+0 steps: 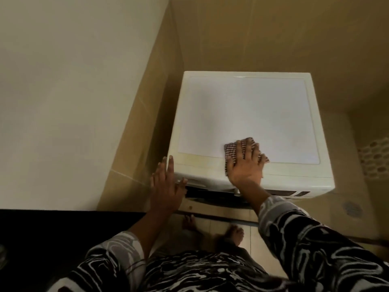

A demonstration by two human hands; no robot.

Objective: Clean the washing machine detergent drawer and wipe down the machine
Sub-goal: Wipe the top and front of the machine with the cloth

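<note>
I look down on a white washing machine (248, 114) set in a tiled corner. My right hand (245, 163) lies flat, fingers spread, pressing a checked cloth (230, 149) onto the front part of the machine's top. My left hand (166, 186) rests with straight fingers against the machine's front left corner. Below the top's front edge a dark slot (210, 193) shows at the upper left of the machine's front; the drawer itself I cannot make out.
Beige tiled walls (231, 34) close in behind and to the left of the machine. A white wall (63, 91) stands on the left. A perforated basket (376, 159) sits at the right edge. A floor drain (351, 208) lies near the machine's right front. My bare feet (233, 232) stand on the tiles.
</note>
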